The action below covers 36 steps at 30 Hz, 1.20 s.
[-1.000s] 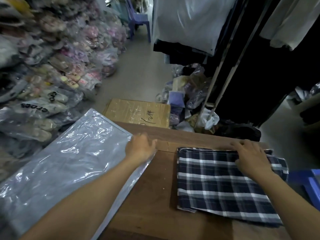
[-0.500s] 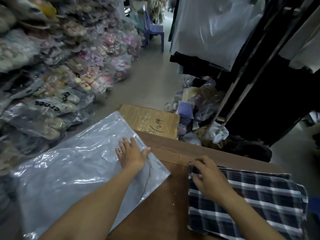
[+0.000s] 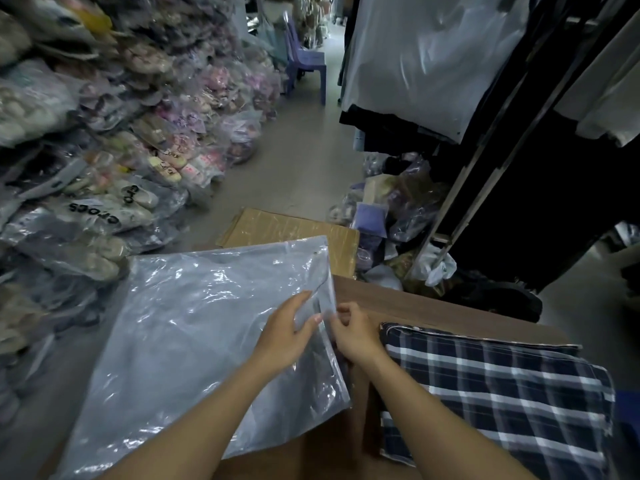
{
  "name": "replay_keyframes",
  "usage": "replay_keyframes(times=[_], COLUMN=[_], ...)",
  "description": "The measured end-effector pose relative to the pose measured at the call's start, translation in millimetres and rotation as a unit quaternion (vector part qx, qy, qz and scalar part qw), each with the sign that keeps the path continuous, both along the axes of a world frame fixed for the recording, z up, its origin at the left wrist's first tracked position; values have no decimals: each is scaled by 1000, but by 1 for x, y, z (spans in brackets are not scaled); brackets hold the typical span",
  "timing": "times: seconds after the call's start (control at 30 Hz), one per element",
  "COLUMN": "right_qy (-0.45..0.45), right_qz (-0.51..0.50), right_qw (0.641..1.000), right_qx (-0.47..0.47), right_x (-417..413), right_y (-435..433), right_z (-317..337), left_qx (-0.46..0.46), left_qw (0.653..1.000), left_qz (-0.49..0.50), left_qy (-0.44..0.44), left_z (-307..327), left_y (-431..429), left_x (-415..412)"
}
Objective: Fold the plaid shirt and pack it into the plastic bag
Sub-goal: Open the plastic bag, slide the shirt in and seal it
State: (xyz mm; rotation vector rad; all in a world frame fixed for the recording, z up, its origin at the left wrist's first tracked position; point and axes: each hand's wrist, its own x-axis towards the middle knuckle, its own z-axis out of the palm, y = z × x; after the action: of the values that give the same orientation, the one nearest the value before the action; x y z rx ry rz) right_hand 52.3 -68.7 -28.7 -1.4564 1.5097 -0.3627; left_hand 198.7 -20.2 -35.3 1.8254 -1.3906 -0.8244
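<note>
The plaid shirt [image 3: 491, 393] lies folded into a flat rectangle on the right part of the wooden table [image 3: 433, 306], collar edge toward the far side, untouched by either hand. Folding appears complete; packing is not yet begun.

The plastic bag [image 3: 194, 341] lies flat to the left of the shirt, its right edge near the shirt's left edge and much of its body overhanging the table's left side. It looks empty and unopened.

Both hands are at the bag's right edge. The left hand [image 3: 287, 336] rests on top of the film, fingers together and extended, thumb reaching to the edge. The right hand [image 3: 353, 336] is curled, thumb and forefinger pinched at the same edge; whether they hold one layer or both cannot be told.

Judgement: the step in hand is opening the bag's mouth. To do it well, the two layers should be separated by rubbing them between thumb and forefinger, one hand holding the lower layer down while the other lifts the upper. The mouth should be spread wide before the shirt is moved, and the shirt slid in flat with support under the fold. Risk: the overhanging bag may slip from the table.

Beyond the table stand a cardboard box [image 3: 294, 230], bagged footwear [image 3: 104, 209] piled at left, and hanging garments [image 3: 426, 57] at right.
</note>
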Motion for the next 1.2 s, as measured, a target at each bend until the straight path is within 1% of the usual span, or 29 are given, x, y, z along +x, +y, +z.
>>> replay_keyframes(times=[0.1,0.2,0.27,0.33,0.37,0.4,0.43,0.47,0.5,0.53,0.57,0.63,0.7,0.77,0.87,0.93,1.0,1.07,1.2], right_qy=[19,-12,-19,-14,5,44,103,165,211,236,257,292,331,347,347,351,348,346,338], right_qz=[-18,-1,23,66,106,169,245,318,376,412,439,478,491,484,481,468,449,443,453], right_qw=[999,1000,999,998,994,983,958,915,861,819,795,777,761,762,771,776,787,792,802], right_qx=[30,23,15,-5,-25,-58,-109,-187,-271,-321,-330,-287,-264,-255,-232,-237,-239,-237,-192], right_x=[-1,0,3,4,3,1,-2,-5,-9,-12,-15,-20,-23,-24,-21,-19,-17,-16,-13], right_y=[-1,6,14,21,23,26,27,26,25,22,19,14,17,23,29,30,33,33,31], right_z=[-5,-6,-2,-2,-3,-4,-5,-8,-11,-15,-20,-28,-32,-34,-28,-25,-24,-27,-23], left_qx=[22,43,62,78,89,98,103,110,118,129,140,147,125,114,140,141,128,118,138], left_qw=[999,998,996,993,990,985,980,972,964,954,946,932,922,902,858,844,842,848,873], left_qz=[1,43,57,38,29,24,22,18,11,-1,-18,-47,-51,-49,-47,-39,-36,-45,-98], left_qy=[26,33,-8,-76,-108,-139,-171,-205,-239,-269,-293,-328,-363,-414,-492,-517,-523,-514,-457], left_z=[11,15,19,24,29,35,42,50,59,68,77,92,104,113,131,144,153,153,133], left_y=[3,2,0,-2,-2,-1,-2,-2,-2,-3,-3,-1,4,7,6,4,4,5,7], left_x=[-8,-19,-24,-26,-26,-26,-24,-21,-18,-15,-13,-12,-13,-13,-13,-15,-19,-22,-25])
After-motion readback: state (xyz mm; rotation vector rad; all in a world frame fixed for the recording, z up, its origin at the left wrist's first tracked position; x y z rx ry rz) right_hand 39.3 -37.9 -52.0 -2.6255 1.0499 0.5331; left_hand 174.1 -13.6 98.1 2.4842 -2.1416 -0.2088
